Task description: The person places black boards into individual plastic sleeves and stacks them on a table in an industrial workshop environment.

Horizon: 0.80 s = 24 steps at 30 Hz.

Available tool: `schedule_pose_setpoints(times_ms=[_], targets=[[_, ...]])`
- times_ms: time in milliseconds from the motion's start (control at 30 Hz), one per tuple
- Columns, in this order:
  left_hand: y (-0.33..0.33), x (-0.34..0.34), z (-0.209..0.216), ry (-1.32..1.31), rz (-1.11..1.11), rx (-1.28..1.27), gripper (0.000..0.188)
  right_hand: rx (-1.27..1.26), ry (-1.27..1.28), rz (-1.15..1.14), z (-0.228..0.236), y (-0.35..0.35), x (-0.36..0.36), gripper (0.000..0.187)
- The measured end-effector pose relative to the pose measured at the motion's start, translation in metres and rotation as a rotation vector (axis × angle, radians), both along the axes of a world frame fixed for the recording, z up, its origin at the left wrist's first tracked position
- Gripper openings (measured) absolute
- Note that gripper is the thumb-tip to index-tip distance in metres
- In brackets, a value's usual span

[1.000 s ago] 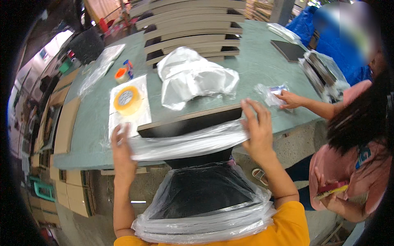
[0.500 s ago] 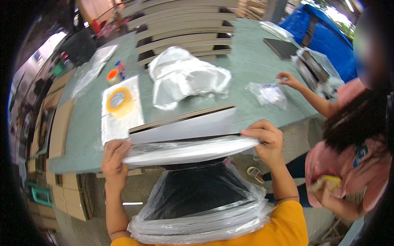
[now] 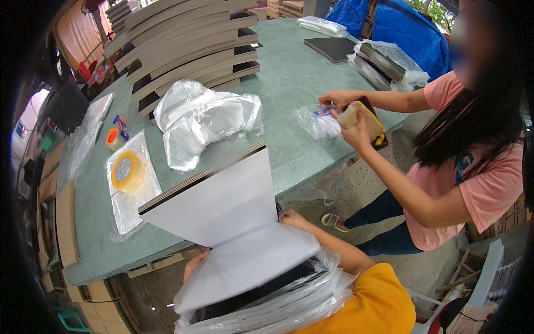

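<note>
Green table [image 3: 300,72]; white sheet [image 3: 222,222] hides both hands.

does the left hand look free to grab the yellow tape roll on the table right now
Probably not. The left hand sits under the white sheet it is holding up, and the yellow tape roll lies beyond the table edge, apart from it.

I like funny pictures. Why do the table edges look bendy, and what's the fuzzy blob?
Head view: the fisheye lens curves the green table and darkens the corners; the co-worker's face is blurred; daylight gleams on the crumpled plastic bag.
</note>
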State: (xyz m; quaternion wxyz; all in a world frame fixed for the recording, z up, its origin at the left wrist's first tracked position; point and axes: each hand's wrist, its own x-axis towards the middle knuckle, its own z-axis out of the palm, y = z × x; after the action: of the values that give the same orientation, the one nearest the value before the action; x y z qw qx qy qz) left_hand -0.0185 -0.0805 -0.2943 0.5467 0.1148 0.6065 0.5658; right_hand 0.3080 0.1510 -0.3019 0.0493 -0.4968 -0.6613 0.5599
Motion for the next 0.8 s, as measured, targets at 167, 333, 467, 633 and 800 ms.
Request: schedule_pose_setpoints(times_ms=[167,333,467,633,800], targets=[[0.022,0.004,0.205,1.01,-0.606,-0.078,0.021,0.297,-0.01,0.234,0.222,0.015,0.016,0.029],[0.031,0.037,0.287,0.424,-1.332,0.571,0.026,-0.319,0.667,1.122,0.249,-0.032,-0.018,0.037],[0.038,0.048,0.152,0.389,-1.031,0.254,0.04,-0.107,0.238,0.909,0.124,-0.039,-0.037,0.042],[0.014,-0.02,0.087,0.544,-0.994,-0.281,0.045,-0.181,0.121,0.734,0.06,-0.014,-0.026,0.049],[0.093,-0.006,0.347,1.087,-0.886,0.084,0.023,-0.146,0.13,0.675,0.028,-0.012,-0.027,0.049]])
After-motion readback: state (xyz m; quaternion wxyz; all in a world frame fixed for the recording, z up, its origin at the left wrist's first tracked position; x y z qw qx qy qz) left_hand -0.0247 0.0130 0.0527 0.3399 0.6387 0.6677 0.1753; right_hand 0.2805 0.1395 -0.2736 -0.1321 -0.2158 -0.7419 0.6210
